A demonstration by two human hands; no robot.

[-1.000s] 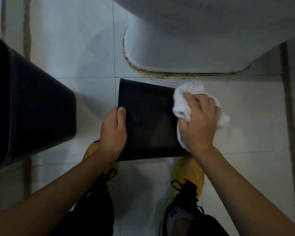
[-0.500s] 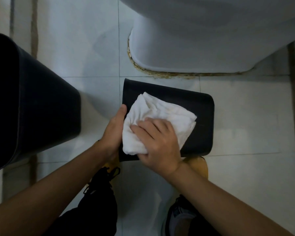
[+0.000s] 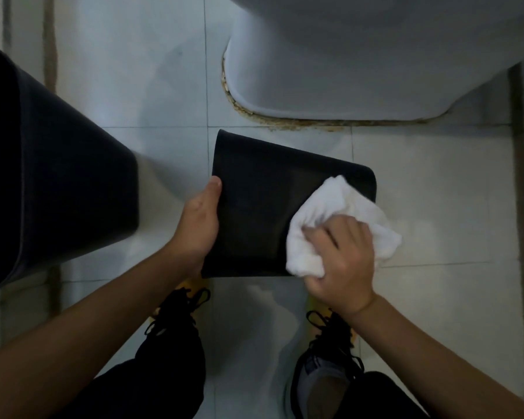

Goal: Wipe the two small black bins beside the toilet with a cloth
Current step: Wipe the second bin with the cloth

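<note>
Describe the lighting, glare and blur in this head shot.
Head view: dim overall; both black bins, the held one and the left one, lose surface detail; the white cloth is brightest; soft glare patches on the floor tiles; wide-angle bending toward the edges; slight softness, no strong motion blur.

Two black bins (image 3: 263, 213) (image 3: 58, 182), one white cloth (image 3: 339, 219), one toilet (image 3: 360, 62), two hands (image 3: 198, 225) (image 3: 342, 255), seemingly two shoes (image 3: 179, 300) (image 3: 330, 334).

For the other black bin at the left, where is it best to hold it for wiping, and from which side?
Probably by its near side wall, reached from the right with the left hand, as that hand now steadies the smaller bin. The large bin stands apart on the floor; its tall flat walls taper, so the wider rim may suit the fingers better.
</note>
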